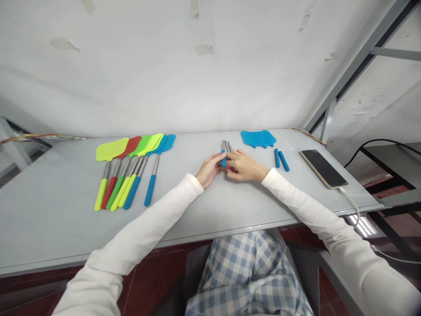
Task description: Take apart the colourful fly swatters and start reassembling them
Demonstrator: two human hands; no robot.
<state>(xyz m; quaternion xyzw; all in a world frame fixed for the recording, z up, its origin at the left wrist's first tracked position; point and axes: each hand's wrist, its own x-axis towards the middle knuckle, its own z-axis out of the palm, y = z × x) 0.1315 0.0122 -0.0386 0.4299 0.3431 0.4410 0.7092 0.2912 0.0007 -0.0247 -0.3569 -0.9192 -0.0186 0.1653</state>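
Head view: your left hand [209,170] is pinching an upright blue handle [223,159] with a metal rod out of its top, centre of the worktop [197,215], while your right hand [245,165] sits right beside it, fingers curled in by the other metal rods [229,146]; can't tell if it grips any. To your right you've got blue swatter heads [258,138] near the wall, 2 loose blue grips [280,160] and a cabled phone [324,169]; multicoloured swatters [130,184] lie side by side, some overlapping, on your left.
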